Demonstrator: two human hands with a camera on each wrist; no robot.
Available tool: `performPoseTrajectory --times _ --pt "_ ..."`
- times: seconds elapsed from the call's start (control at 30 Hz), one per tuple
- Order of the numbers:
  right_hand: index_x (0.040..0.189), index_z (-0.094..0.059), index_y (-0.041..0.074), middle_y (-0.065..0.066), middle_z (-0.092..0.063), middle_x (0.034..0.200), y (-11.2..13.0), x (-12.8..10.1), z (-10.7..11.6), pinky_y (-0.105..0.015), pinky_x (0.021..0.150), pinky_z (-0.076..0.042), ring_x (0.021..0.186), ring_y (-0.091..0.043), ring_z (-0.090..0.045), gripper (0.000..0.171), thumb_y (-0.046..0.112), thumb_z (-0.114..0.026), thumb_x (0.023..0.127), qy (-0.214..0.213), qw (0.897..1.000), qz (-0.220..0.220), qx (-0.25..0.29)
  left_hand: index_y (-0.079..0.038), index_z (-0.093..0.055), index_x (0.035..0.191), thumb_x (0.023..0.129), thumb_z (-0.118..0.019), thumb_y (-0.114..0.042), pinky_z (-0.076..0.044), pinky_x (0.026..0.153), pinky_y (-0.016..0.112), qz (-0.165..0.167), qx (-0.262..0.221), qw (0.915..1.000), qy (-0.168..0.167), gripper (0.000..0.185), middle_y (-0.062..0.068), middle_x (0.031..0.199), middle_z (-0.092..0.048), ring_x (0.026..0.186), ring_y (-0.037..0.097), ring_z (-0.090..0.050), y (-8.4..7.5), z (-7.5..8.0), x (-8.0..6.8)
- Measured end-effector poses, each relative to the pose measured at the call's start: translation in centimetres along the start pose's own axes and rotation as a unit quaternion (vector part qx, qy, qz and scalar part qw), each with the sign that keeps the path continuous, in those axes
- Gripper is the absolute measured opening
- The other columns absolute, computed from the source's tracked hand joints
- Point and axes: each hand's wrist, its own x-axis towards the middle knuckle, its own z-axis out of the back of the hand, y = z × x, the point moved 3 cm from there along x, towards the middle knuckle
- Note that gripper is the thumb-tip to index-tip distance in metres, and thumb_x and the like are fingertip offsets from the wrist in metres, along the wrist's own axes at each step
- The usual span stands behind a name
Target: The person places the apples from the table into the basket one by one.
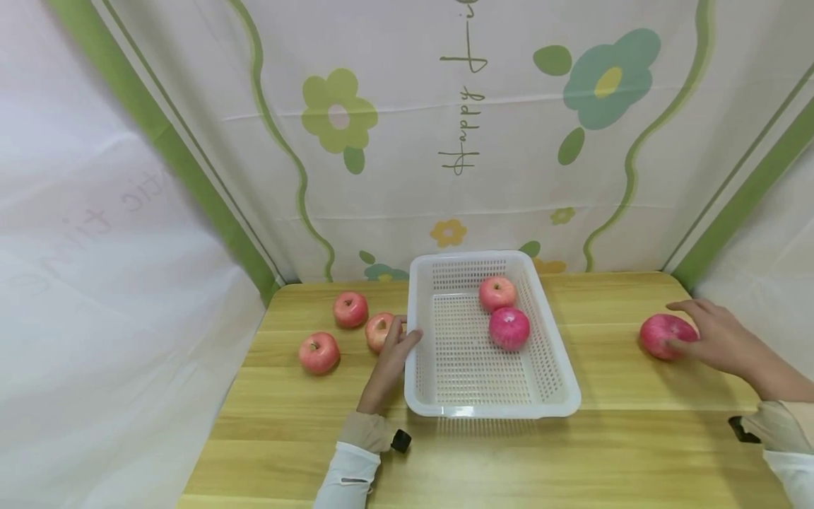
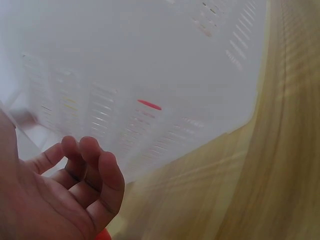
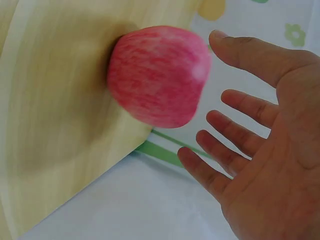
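Observation:
A white plastic basket (image 1: 439,411) with slotted walls stands mid-table, holding a pale red apple (image 1: 497,293) and a deeper pink apple (image 1: 509,329). My left hand (image 1: 389,367) grips its left rim, thumb over the edge and fingers curled outside the wall, as the left wrist view also shows. On the right, my right hand (image 1: 721,339) reaches round a pink apple (image 1: 664,336) on the table. The right wrist view shows the fingers (image 3: 240,132) spread, with a gap between them and that apple (image 3: 160,75).
Left of the basket, an apple (image 1: 380,331) lies right beside my left hand. Two more apples, one farther back (image 1: 350,309) and one nearer (image 1: 319,353), lie farther left on the wooden table (image 1: 286,438). A printed curtain (image 1: 394,191) hangs behind and at both sides.

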Motion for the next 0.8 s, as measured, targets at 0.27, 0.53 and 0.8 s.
performPoseTrajectory --times 0.27,0.53,0.8 --pt "0.135 -0.048 -0.015 -0.047 -0.036 0.139 -1.5 -0.3 -1.1 -0.083 0.092 -0.033 0.121 -0.071 -0.033 0.082 0.024 -0.090 0.078 0.017 0.999 -0.024 0.016 -0.008 -0.043 0.141 0.109 -0.054 -0.035 -0.061 0.093 0.053 0.004 -0.001 1.0000 0.000 0.043 0.035 0.135 -0.063 0.117 0.048 -0.069 0.0 0.1 0.1" --pt "0.142 -0.043 -0.015 -0.048 -0.031 0.142 -1.6 -0.2 -1.7 -0.087 0.088 -0.039 0.120 -0.068 -0.038 0.088 0.029 -0.090 0.081 0.036 0.998 -0.030 0.035 -0.010 -0.044 0.142 0.110 -0.053 -0.039 -0.061 0.093 0.048 0.009 -0.001 1.0000 -0.001 0.044 0.032 0.135 -0.064 0.119 0.047 -0.068 -0.2 0.1 0.0" --pt "0.142 -0.044 -0.014 -0.044 -0.037 0.138 -1.4 -0.1 -2.3 -0.083 0.084 -0.044 0.116 -0.063 -0.044 0.085 0.025 -0.090 0.080 0.031 0.999 -0.012 0.043 -0.005 -0.042 0.143 0.109 -0.053 -0.034 -0.062 0.092 0.049 0.002 -0.002 1.0000 -0.002 0.046 0.035 0.133 -0.063 0.116 0.047 -0.069 -0.1 0.0 0.0"
